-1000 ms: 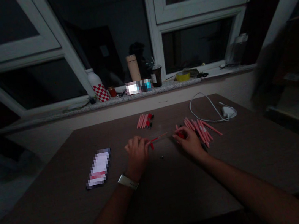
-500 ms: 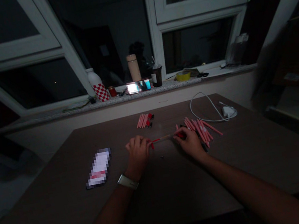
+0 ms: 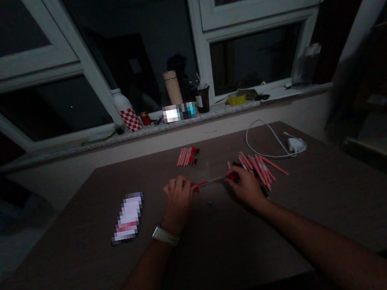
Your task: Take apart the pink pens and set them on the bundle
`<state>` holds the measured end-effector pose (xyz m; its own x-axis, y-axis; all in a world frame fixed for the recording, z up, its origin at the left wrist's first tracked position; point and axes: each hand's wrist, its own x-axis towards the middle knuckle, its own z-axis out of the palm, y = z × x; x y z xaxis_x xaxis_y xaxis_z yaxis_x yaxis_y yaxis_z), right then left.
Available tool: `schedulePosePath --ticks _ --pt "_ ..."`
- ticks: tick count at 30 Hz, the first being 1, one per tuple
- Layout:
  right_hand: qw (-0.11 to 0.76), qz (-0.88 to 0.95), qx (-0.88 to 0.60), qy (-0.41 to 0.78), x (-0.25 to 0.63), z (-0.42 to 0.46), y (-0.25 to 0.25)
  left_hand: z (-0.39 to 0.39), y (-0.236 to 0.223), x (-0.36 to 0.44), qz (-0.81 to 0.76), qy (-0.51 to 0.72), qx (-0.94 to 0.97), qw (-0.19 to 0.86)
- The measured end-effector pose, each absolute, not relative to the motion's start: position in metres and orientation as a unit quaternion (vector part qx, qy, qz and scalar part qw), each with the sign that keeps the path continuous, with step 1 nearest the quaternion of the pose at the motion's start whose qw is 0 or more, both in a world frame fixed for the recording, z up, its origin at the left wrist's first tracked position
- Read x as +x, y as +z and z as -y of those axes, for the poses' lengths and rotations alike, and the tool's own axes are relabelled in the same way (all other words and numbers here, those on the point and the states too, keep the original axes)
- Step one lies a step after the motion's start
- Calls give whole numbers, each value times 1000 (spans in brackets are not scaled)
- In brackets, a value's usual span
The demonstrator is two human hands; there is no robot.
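Between my two hands stretches a thin pen refill point(image 3: 214, 179), red on its left part and pale or clear to the right. My left hand point(image 3: 180, 196) is closed around its left end, with a small red piece point(image 3: 197, 190) hanging beside the fingertips. At the right end, my right hand point(image 3: 244, 185) pinches a red pen part point(image 3: 233, 176), mostly covered by the fingers. Just beyond my right hand lies a loose pile of pink pens point(image 3: 263, 170) with some black parts. Farther back is a small row of pink pens point(image 3: 185, 156) with red and black ends.
A phone point(image 3: 128, 217) lies left on the brown table point(image 3: 212, 251). A tiny object point(image 3: 210, 203) sits between my forearms. A white charger point(image 3: 295, 145) with its cable is at the back right. On the sill stand a checkered bottle point(image 3: 126, 111), tumbler point(image 3: 173, 87) and drink cup point(image 3: 203, 97).
Both hands stay in nearly the same place, still holding the refill between them. Pink showing at the left edge of my left hand is now hardly visible.
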<state>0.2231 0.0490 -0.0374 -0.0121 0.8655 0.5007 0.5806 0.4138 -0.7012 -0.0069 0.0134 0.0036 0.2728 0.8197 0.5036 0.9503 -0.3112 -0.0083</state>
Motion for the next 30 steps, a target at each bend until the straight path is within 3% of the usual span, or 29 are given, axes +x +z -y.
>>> schedulePosePath --ticks 6,11,20,25,30 --pt "420 749 -499 116 219 -42 -33 -14 1 -5 542 -187 -804 155" --pt "409 772 -457 171 212 -37 -33 -14 -3 -1 529 -202 -814 127" --pt "427 754 -412 282 206 -34 -35 -16 -4 -5 538 -305 -784 47" --pt "458 731 -406 301 204 -35 -36 -18 2 -12 590 -387 -706 67" --pt "483 704 -413 316 206 -36 -35 -25 0 -26 605 -278 -739 102"
